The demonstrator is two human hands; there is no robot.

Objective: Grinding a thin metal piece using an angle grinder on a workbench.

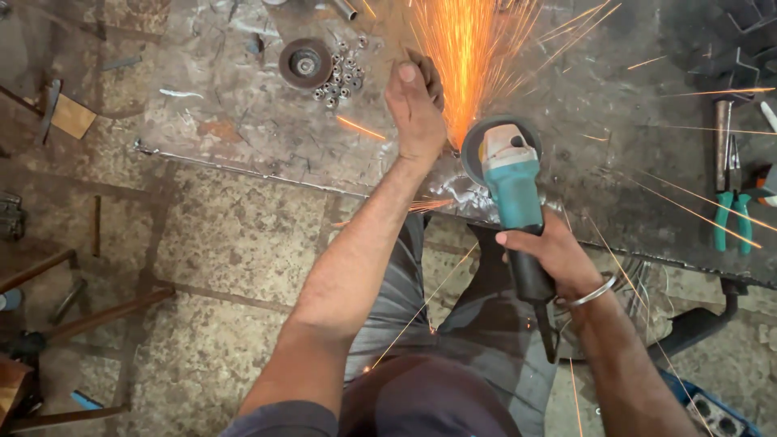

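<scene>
My right hand [550,251] grips the black rear handle of a teal angle grinder [511,182]. Its disc end points away from me at the near edge of a steel worktable [243,121]. A fan of orange sparks [469,57] shoots away from the disc across the table. My left hand [414,105] is closed on a small dark metal piece [426,69] right beside the disc, holding it on the tabletop. The piece is mostly hidden by my fingers. A metal bangle [595,293] circles my right wrist.
A worn grinding disc [305,62] and a cluster of small nuts [340,81] lie at the far left of the table. Green-handled pliers [732,218] and a hammer [722,142] lie at the right. Below, a stone floor [218,243] with metal bars and scrap at the left.
</scene>
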